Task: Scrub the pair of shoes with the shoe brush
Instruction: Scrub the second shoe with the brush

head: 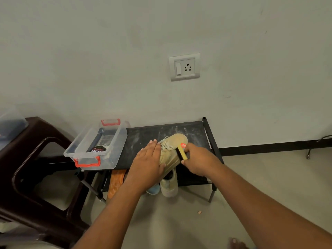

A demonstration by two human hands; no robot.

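Head view: a tan shoe [171,155] lies on the black rack [143,137], right of middle, near its front edge. The left hand [149,159] presses it with straight fingers. The right hand [196,159] grips the yellow shoe brush [181,153] (bristles against the shoe's side). The second shoe [168,186] sits beneath that front edge.

Soft, even, rather dim indoor light gives the wall [107,51] a grey-green cast. Shadows are weak and diffuse, darkest under the rack [143,139] shelf and inside the brown chair [41,128]. The wide lens bows the skirting [269,147] and stretches the forearms [269,203] toward the lower corners. The right hand [199,159] and shoe brush [181,153] look slightly smeared; the far-left edge is blurred.
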